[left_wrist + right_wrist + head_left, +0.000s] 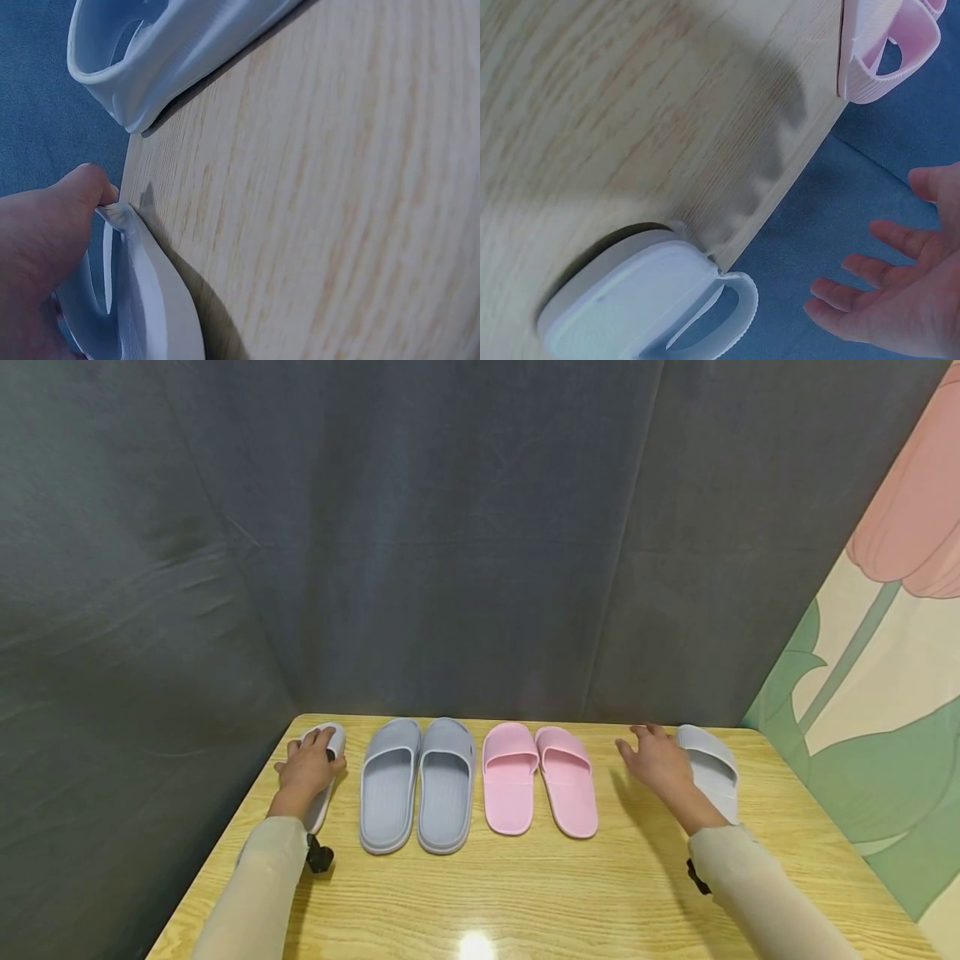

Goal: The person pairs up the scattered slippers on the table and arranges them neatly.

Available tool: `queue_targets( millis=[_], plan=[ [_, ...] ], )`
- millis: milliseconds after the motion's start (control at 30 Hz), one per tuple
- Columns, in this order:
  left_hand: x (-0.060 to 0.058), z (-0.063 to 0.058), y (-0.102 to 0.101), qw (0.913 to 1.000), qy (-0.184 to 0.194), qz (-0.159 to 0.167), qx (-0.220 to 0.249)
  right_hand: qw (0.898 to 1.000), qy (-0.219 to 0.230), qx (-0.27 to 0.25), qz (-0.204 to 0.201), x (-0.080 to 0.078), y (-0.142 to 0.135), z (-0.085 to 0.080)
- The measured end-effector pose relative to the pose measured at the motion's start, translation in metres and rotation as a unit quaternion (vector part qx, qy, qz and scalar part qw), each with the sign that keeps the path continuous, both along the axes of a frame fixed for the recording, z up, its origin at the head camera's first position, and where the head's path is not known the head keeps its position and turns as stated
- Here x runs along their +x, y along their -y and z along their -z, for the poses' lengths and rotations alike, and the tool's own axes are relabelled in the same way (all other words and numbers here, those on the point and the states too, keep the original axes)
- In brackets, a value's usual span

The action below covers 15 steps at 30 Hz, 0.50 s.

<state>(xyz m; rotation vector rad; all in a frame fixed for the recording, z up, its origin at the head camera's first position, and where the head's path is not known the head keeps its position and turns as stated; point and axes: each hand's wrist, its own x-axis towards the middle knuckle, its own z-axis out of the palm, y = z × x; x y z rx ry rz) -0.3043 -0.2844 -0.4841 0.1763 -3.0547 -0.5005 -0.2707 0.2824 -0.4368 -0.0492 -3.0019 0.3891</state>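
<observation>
At the table's far left, my left hand (pixel 309 768) grips a light grey slide slipper (pixel 322 806) by its strap end. The left wrist view puts the thumb on the edge of that slipper (pixel 154 300), which is tilted; the other fingers are mostly hidden. My right hand (pixel 660 764) hovers over the far right part of the table, fingers spread and holding nothing. Just right of it lies a whitish slide slipper (pixel 716 785), apart from the fingers in the right wrist view.
Between the hands stand a pair of grey-blue slippers (pixel 386 806) and a pair of pink slippers (pixel 510 802), side by side. All rest on a wood-grain table (pixel 465 902). A dark curtain (pixel 465 543) hangs behind its back edge. A flower-patterned wall (pixel 892 735) flanks the right.
</observation>
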Motion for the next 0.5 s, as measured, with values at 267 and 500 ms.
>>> queue_targets(
  millis=[267, 500],
  plan=[
    [0.0, 0.002, 0.001, 1.0, -0.003, 0.007, 0.002, 1.0, -0.013, -0.004, -0.001, 0.0, -0.008, 0.001],
    [0.0, 0.001, 0.0, 1.0, -0.003, 0.004, -0.003, 1.0, -0.014, -0.006, 0.007, -0.001, -0.014, 0.002]
  ],
)
